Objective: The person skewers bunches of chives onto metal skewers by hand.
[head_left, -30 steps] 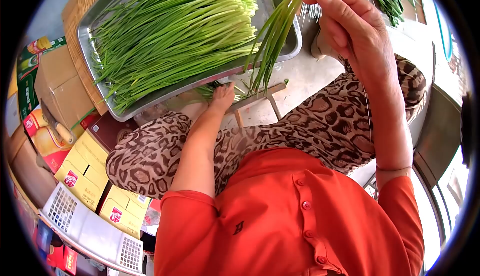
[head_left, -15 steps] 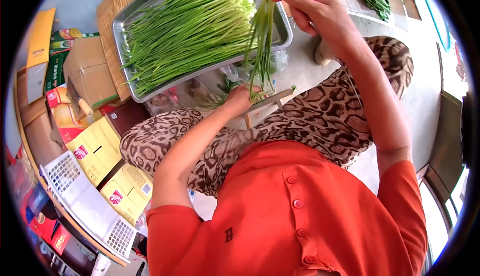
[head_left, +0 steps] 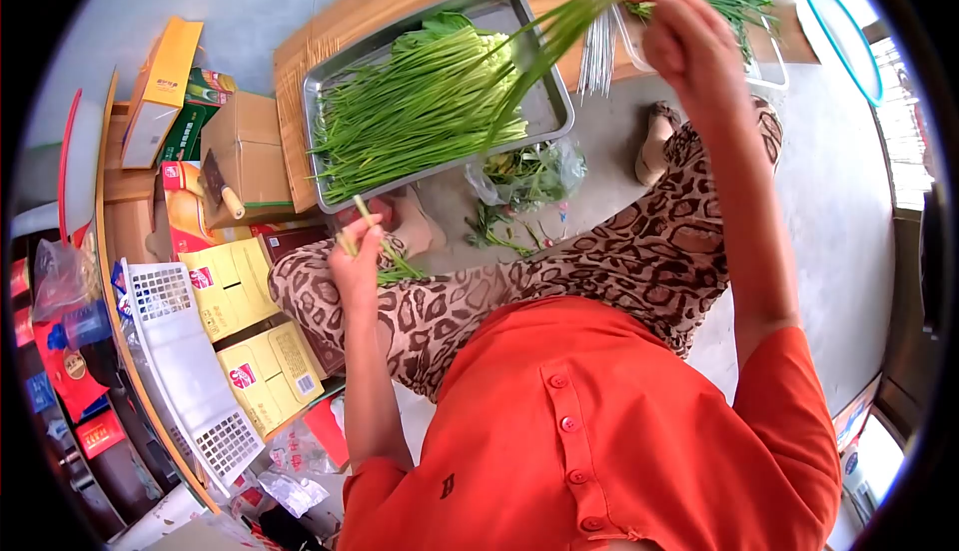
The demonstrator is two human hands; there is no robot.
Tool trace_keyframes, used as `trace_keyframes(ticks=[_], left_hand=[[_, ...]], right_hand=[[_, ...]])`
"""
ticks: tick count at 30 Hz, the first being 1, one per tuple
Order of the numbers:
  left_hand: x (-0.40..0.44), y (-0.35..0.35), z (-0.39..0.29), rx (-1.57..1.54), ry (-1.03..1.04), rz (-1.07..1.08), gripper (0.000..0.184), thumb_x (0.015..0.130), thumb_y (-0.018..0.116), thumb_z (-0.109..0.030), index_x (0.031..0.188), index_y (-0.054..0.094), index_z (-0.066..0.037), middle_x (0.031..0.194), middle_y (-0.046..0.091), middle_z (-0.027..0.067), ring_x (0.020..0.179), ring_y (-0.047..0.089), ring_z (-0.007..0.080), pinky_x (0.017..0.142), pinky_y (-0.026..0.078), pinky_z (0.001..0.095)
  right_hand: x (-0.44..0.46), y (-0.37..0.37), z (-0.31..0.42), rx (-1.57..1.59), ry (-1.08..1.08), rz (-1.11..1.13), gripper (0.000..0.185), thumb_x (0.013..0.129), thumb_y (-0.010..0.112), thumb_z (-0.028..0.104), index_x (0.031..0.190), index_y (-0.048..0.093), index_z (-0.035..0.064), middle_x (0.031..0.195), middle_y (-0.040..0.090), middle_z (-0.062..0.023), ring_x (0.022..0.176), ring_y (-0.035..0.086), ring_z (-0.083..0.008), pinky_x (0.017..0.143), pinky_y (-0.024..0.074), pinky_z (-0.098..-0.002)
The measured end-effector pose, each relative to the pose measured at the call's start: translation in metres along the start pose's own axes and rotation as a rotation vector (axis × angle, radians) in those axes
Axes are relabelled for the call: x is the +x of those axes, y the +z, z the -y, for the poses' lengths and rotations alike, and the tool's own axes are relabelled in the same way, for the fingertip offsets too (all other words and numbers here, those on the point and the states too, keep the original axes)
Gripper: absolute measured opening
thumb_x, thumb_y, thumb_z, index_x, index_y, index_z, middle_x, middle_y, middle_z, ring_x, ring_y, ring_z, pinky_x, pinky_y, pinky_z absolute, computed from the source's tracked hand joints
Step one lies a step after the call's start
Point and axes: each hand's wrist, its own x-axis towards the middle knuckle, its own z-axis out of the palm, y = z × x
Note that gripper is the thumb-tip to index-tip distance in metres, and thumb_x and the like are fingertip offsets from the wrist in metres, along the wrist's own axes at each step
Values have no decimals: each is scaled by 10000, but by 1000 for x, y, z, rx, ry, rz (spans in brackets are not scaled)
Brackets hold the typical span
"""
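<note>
Plenty of greens (head_left: 410,111) already lie in the tray (head_left: 545,111) — my right hand (head_left: 689,36) grips a bunch (head_left: 571,29) not yet among them, my left hand (head_left: 357,263) pinches a few stalks (head_left: 362,209)

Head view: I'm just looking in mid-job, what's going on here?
A person in a red shirt holds up a bunch of long green stalks in the right hand; its lower ends overlap the metal tray in this view. The left hand pinches a few pale stalks near the left knee. A pile of greens lies in the tray.
</note>
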Motion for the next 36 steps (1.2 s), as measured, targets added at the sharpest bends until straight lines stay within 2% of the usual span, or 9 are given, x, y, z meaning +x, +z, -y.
trace_keyframes(ticks=[1, 4, 8, 11, 13, 18, 26, 32, 36], left_hand=[[6, -7, 11, -18, 28, -63, 196, 884, 609, -107, 1065, 658, -51, 820, 608, -2, 651, 499, 51, 567, 394, 186], [13, -19, -7, -285, 31, -57, 208, 912, 583, -156, 1073, 644, -38, 767, 580, -19, 492, 335, -8, 417, 206, 157], [34, -9, -63, -413, 227, 105, 248, 938, 559, -169, 1084, 619, 22, 743, 579, 9, 506, 356, -3, 432, 228, 152], [55, 7, -102, -479, 398, 240, 275, 898, 581, -95, 1154, 595, 5, 765, 591, 8, 521, 375, -10, 435, 231, 149], [66, 16, -126, -539, 458, 386, 313, 897, 561, -61, 1194, 554, 37, 852, 593, 31, 668, 504, 23, 451, 290, 137], [79, 38, -151, -634, 390, 564, 270, 910, 599, -194, 1102, 599, -4, 778, 581, -13, 645, 533, 34, 448, 281, 139], [100, 45, -115, -691, 294, 538, 293, 904, 590, -188, 1148, 586, -25, 753, 557, -20, 601, 506, 33, 414, 276, 136], [109, 33, -112, -765, 367, 487, 219, 905, 615, -192, 1031, 637, -14, 765, 590, -14, 613, 548, 45, 410, 280, 146], [112, 30, -107, -723, 394, 518, 223, 903, 615, -179, 1051, 633, -13, 774, 594, -10, 623, 552, 41, 411, 289, 143]], right_hand=[[-9, -7, 14, 50, -15, -74, 232, 979, 454, 184, 1062, 606, 30, 540, 312, 67, 446, 252, -34, 421, 195, -196], [-36, -8, 67, 23, -79, -29, 248, 988, 417, 170, 1029, 604, 13, 514, 313, 74, 428, 253, -27, 405, 200, -190], [-61, 8, 83, -153, 41, -64, 244, 984, 439, 208, 1008, 591, 18, 493, 310, 82, 407, 244, -17, 394, 189, -180], [-69, 31, 80, -274, 144, -18, 229, 981, 450, 204, 990, 592, 24, 496, 353, 82, 410, 272, -7, 394, 198, -176], [-71, 43, 75, -268, 203, 12, 220, 978, 452, 191, 988, 594, 24, 502, 377, 80, 408, 285, -6, 391, 203, -176], [-78, 77, 58, -284, 370, 142, 197, 973, 462, 157, 1006, 606, 26, 523, 385, 88, 420, 314, -3, 402, 223, -170], [-108, 124, 16, -345, 542, 281, 169, 957, 484, 131, 1007, 616, 38, 586, 387, 85, 506, 346, -13, 450, 280, -192], [-131, 136, 8, -382, 596, 341, 169, 941, 493, 144, 1013, 610, 47, 600, 406, 59, 533, 354, -44, 479, 320, -227], [-141, 135, 12, -418, 597, 344, 168, 941, 494, 142, 1004, 613, 42, 588, 401, 62, 525, 357, -41, 475, 320, -225]])
